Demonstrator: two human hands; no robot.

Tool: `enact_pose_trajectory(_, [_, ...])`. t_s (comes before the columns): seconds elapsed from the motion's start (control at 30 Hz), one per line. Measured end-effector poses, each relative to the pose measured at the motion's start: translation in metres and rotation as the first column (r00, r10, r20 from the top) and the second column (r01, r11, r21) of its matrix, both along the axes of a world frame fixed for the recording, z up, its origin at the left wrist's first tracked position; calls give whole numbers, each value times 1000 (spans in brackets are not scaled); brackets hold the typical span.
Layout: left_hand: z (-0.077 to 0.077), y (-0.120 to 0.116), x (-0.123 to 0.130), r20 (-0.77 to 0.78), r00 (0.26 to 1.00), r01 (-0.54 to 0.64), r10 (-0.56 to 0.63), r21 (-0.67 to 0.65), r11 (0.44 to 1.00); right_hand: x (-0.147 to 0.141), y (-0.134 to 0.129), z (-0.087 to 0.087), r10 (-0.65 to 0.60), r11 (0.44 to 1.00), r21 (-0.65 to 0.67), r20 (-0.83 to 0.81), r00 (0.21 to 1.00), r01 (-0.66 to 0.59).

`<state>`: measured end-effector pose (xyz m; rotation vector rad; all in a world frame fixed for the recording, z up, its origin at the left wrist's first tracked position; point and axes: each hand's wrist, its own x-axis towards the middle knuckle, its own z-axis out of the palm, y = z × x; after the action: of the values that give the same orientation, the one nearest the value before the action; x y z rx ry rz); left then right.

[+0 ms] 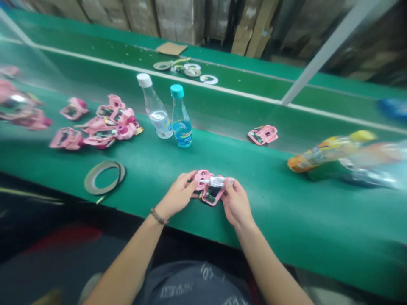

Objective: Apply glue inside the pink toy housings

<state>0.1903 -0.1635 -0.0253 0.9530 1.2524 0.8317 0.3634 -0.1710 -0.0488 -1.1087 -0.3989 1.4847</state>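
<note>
My left hand point(177, 194) is closed on the left side of an opened pink plastic casing point(219, 198), with a green circuit board point(210, 196) showing inside it. Between thumb and fingers, my right hand point(238, 202) grips a small white squeeze tube point(217, 181). The tube lies sideways over the casing, its narrow white nozzle pointing left at the pink upper part. Some right fingers sit by the casing's right edge; whether they also support it I cannot tell. Both hands are just above the green bench.
Several opened pink casings point(101, 129) are heaped at left, and another casing point(263, 135) lies right of centre. A tape roll point(90, 180) sits near the front edge. Two bottles point(182, 131) stand behind my hands; a yellow bottle point(327, 150) lies at right. Tape rings point(192, 70) rest on the belt.
</note>
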Motion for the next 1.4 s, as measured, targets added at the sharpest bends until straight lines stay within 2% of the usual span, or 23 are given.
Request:
enact_pose_trajectory(0.1, [-1,0,9,118,990,73,-80,62,995,-4,-1,0,-116,993,22,-108,987,119])
enact_pose_trajectory(0.3, [-9,0,29,208,978,-57,22,164,985,-4,1,11,-243,969,-17,-241,940,246])
enact_pose_trajectory(0.4, [-9,5,32,378,924,-94,54,89,992,2,2,21,-211,977,-26,-288,934,213])
enact_pose_trajectory(0.47, [-8,9,33,491,870,-68,49,21,997,5,2,28,-166,985,-14,-316,934,171])
enact_pose_trajectory(0.6, [-8,13,39,625,781,-18,21,-12,1000,5,5,35,-141,989,0,-314,939,148])
enact_pose_trajectory(0.8, [-12,7,50,683,717,-137,138,-57,989,0,3,36,-184,983,-24,-276,943,184])
enact_pose_trajectory(1.0, [-16,9,47,724,674,-216,150,-1,976,-3,-9,37,-261,963,-113,-194,946,243])
enact_pose_trajectory(1.13, [-21,8,47,707,673,-240,216,-67,968,-6,-9,34,-256,963,-139,-180,950,233])
enact_pose_trajectory(1.23, [-24,9,50,710,670,-199,218,-112,974,-7,-6,31,-263,960,-148,-173,949,239])
enact_pose_trajectory(1.4, [-20,14,56,759,571,-212,312,-230,950,-12,-6,32,-292,954,-118,-172,941,275])
